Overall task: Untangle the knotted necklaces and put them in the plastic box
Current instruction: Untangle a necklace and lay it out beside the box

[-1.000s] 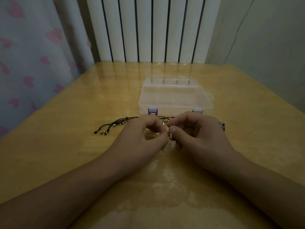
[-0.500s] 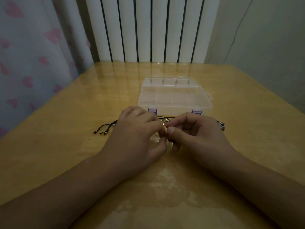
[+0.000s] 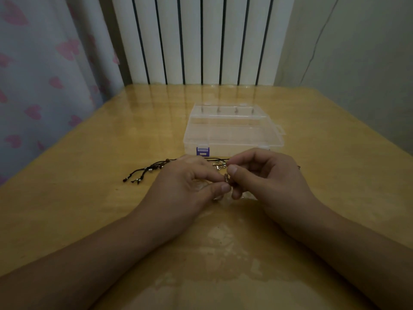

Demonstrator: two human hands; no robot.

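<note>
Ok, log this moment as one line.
step: untangling | left hand: pinches knotted necklaces | right hand: pinches same knot | plastic box: lid closed, behind hands

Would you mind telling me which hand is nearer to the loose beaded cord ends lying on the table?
Left. The left hand sits just right of the beaded cord ends; the right hand is farther right, beyond the knot both hands pinch.

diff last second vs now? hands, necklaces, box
Little changed. The left hand rolled over the beaded black cords half a second ago, then drew back, so more cord shows again. Both hands still pinch the knot; the right hand barely shifted. The plastic box stayed shut, and the cord ends stayed put.
</note>
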